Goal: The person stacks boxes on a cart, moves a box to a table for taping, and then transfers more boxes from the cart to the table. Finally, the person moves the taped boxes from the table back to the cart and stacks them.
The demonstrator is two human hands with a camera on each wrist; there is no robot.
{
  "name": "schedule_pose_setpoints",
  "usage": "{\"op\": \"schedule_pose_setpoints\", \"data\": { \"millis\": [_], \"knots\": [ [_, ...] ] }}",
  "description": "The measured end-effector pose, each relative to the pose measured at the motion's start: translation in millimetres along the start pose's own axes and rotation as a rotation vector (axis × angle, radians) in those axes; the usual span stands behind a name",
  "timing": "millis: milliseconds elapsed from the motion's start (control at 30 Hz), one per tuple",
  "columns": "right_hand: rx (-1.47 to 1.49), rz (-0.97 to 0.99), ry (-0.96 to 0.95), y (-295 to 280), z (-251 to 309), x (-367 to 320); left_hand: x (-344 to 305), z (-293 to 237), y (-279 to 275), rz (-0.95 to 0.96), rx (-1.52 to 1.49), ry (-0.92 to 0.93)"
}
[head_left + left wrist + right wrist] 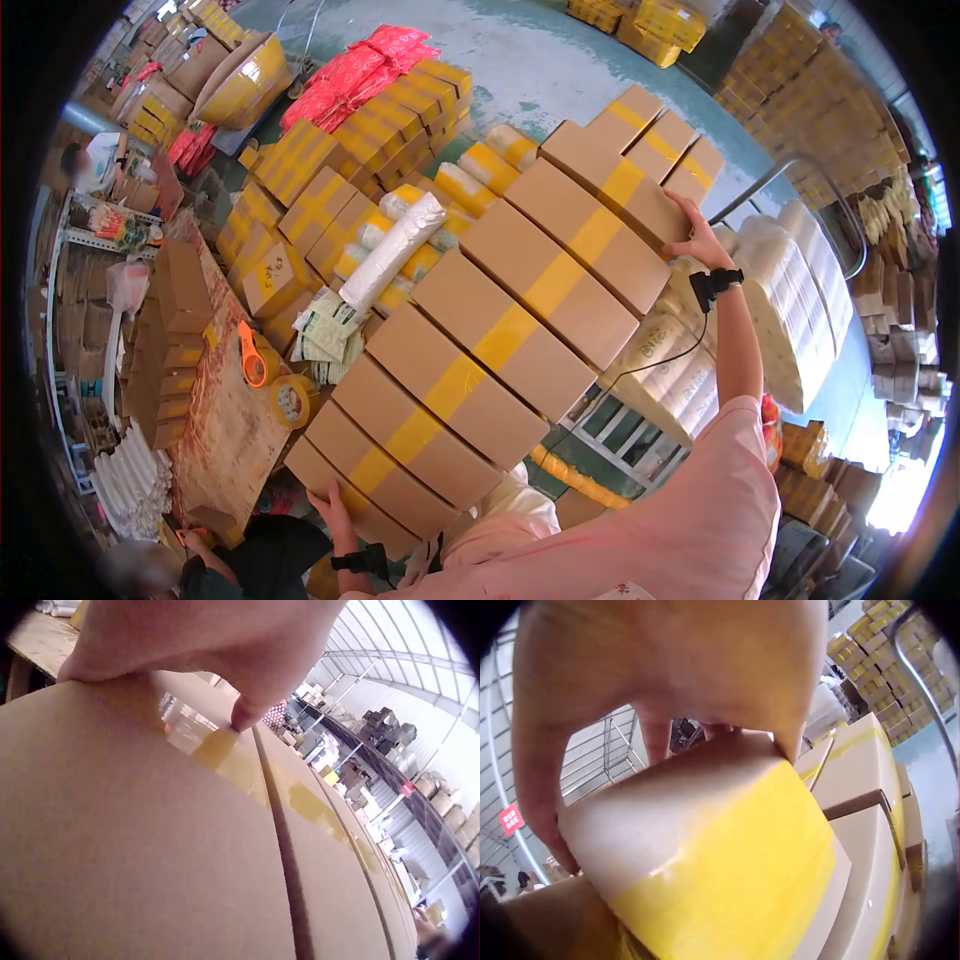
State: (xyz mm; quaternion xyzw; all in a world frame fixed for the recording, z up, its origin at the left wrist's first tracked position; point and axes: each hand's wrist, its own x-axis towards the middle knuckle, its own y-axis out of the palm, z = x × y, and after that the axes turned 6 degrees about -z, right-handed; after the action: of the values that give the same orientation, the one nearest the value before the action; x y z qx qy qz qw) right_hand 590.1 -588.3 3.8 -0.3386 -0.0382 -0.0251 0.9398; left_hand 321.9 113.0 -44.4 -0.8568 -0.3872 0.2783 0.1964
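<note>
A long row of brown cardboard boxes [500,340] with yellow tape across their tops lies diagonally before the person. The left hand [338,518] grips the box at the row's near end; in the left wrist view the hand [202,645] arches over a taped box [150,817], its fingertips on the cardboard. At the far end the right hand [697,238] grips the end of a box [625,195], fingers spread. In the right wrist view this hand [667,682] spans a box [727,855] with a wide yellow tape band; some fingertips are hidden behind it.
Left of the row are a white roll [392,252], an orange tape dispenser [252,356] and a tape roll [291,400] on a worn board [225,440]. Taped boxes [300,165] and red bags [360,75] stand beyond. Wrapped white rolls [790,290] and a metal cart handle [850,215] are right.
</note>
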Motion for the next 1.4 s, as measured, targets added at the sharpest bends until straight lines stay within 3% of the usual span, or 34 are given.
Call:
{"op": "schedule_pose_setpoints", "data": {
  "millis": [200, 400, 567, 900, 1000, 1100, 1200, 1300, 1400],
  "knots": [
    [-0.057, 0.140, 0.159, -6, 4, -1, -2, 5, -1, 0.018, -0.043, 0.008],
    [-0.207, 0.178, -0.066, 2, 1, 10, 7, 18, -4, -0.002, 0.019, 0.041],
    [-0.359, 0.231, 0.055, 2, 11, 13, 3, 9, -3, 0.015, 0.032, 0.070],
    [-0.420, 0.292, 0.063, 3, 1, 4, 13, 24, -5, 0.039, 0.009, 0.114],
    [-0.741, 0.207, 0.157, 20, 34, -11, 9, 13, -2, 0.049, 0.021, 0.122],
    [-0.738, 0.164, 0.125, 31, 39, -25, 12, 18, -11, 0.122, -0.048, 0.125],
    [-0.776, -0.063, -0.011, 48, 54, -64, -7, -7, -19, 0.258, -0.211, 0.055],
    [-0.438, -0.216, -0.033, 69, 70, -122, -8, -7, -40, 0.419, -0.308, 0.011],
    [-0.355, -0.385, -0.122, 98, 121, -202, -2, 15, -69, 0.485, -0.221, -0.006]
  ]
}}
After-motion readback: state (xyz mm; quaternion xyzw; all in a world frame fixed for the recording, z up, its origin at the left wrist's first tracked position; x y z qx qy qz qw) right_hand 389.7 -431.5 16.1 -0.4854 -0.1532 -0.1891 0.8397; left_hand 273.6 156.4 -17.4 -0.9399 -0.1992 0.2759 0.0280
